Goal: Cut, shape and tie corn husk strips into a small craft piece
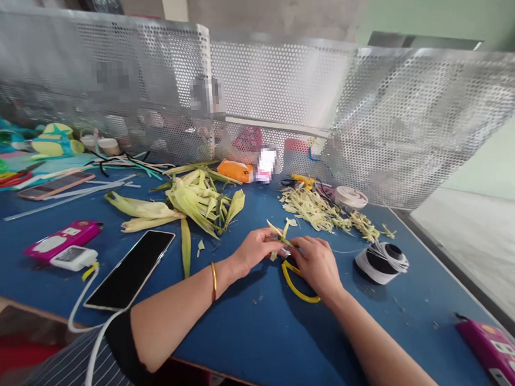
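Note:
My left hand [253,249] and my right hand [316,263] meet over the blue table [258,334], both pinched on a small folded piece of green-yellow leaf [280,232]. Yellow-handled scissors [297,284] lie on the table just under my right hand. A heap of long green-yellow leaves [187,201] lies behind my left hand. A pile of thin leaf trimmings [324,212] lies behind my right hand.
A spool of white thread [381,262] stands right of my hands. A black phone [130,269], a white charger [73,257] and a pink device [62,239] lie at the left. A pink case [495,350] sits near the right corner. A perforated metal screen [277,91] closes the back.

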Demonstrator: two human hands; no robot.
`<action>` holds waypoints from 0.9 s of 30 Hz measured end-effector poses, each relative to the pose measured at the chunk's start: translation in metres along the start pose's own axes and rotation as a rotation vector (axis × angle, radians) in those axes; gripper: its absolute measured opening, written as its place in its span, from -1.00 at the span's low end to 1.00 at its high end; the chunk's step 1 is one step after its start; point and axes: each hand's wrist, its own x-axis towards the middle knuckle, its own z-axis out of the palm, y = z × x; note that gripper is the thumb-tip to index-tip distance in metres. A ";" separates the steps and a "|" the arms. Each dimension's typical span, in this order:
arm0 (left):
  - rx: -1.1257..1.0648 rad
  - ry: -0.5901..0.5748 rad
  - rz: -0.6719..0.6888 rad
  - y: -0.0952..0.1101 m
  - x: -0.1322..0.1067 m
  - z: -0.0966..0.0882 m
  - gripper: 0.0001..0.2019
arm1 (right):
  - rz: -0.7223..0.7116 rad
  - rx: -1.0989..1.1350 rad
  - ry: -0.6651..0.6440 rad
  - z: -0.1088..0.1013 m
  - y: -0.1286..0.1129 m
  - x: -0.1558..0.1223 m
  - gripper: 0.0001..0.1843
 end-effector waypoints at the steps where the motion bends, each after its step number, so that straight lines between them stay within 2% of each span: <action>1: 0.037 -0.001 0.009 -0.002 0.001 -0.001 -0.59 | 0.015 -0.001 0.018 -0.001 0.001 0.000 -0.79; 2: 0.080 -0.004 0.018 -0.005 0.002 -0.002 -0.54 | 0.040 -0.010 0.044 -0.002 0.004 0.000 -0.77; 5: 0.300 0.101 0.094 -0.010 0.005 -0.007 -0.43 | 0.159 -0.081 0.134 -0.006 0.014 0.002 -0.76; 8: 0.572 0.179 0.170 -0.007 0.004 -0.012 -0.53 | 0.230 -0.196 0.175 -0.009 0.027 0.005 -0.73; 11: 0.773 0.204 0.190 0.001 -0.002 -0.012 -0.69 | 0.211 -0.313 0.070 -0.008 0.036 0.005 -0.73; 14: 0.910 0.167 0.196 0.014 -0.011 -0.008 -0.77 | 0.156 -0.339 -0.061 -0.003 0.036 0.004 -0.65; 16: 0.958 0.142 0.230 0.023 -0.017 -0.006 -0.82 | 0.139 -0.336 -0.070 0.000 0.032 0.003 -0.60; 18: 1.021 0.207 0.274 0.035 -0.020 -0.011 -0.83 | 0.128 -0.331 -0.052 0.002 0.028 0.002 -0.60; 20: 1.132 0.363 0.297 0.047 -0.020 -0.024 -0.79 | 0.119 -0.317 -0.035 0.003 0.026 0.001 -0.62; 23: 1.300 0.596 0.208 0.060 -0.014 -0.059 -0.74 | 0.110 -0.298 0.000 0.005 0.027 0.000 -0.64; 25: 1.288 0.752 0.076 0.061 -0.009 -0.084 -0.76 | 0.102 -0.290 0.023 0.007 0.028 0.000 -0.66; 27: 1.196 0.829 -0.038 0.056 -0.004 -0.105 -0.81 | 0.089 -0.285 0.036 0.008 0.029 0.000 -0.68</action>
